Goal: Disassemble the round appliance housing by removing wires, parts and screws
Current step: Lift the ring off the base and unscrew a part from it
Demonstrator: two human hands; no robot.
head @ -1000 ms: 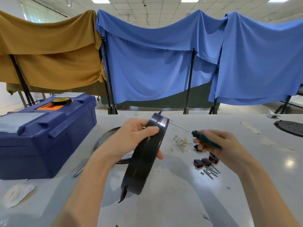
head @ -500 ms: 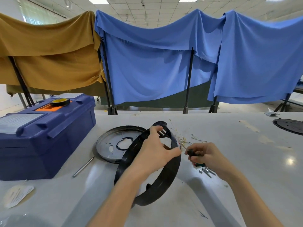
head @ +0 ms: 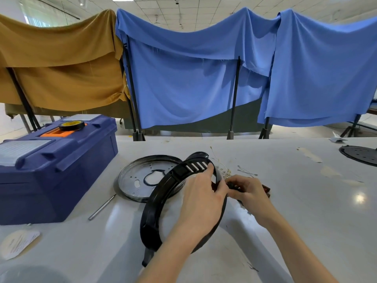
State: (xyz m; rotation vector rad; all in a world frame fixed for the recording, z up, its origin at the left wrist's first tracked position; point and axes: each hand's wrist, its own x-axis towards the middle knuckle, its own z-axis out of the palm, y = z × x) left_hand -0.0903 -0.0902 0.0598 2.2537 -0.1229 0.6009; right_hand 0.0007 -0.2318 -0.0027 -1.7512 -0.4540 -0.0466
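Black plastic housing ring (head: 157, 205) sits pinched in my left grip (head: 204, 199); my right grip (head: 247, 190) clutches a screwdriver, hidden. Tilted, the ring could slip, scattering loose screws.

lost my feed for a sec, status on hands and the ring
Left hand gripping black ring, tilted over metal plate. Right hand closed on small dark tool at ring's edge. Nothing in the way.

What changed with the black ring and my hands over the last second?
The black ring went from held upright on its edge to tipped down toward the table, its far rim overlapping the metal pan. The left hand shifted to the far rim beside the vent slots. The right hand drew the green-handled tool in against that rim. The toolbox and loose rod stayed put.
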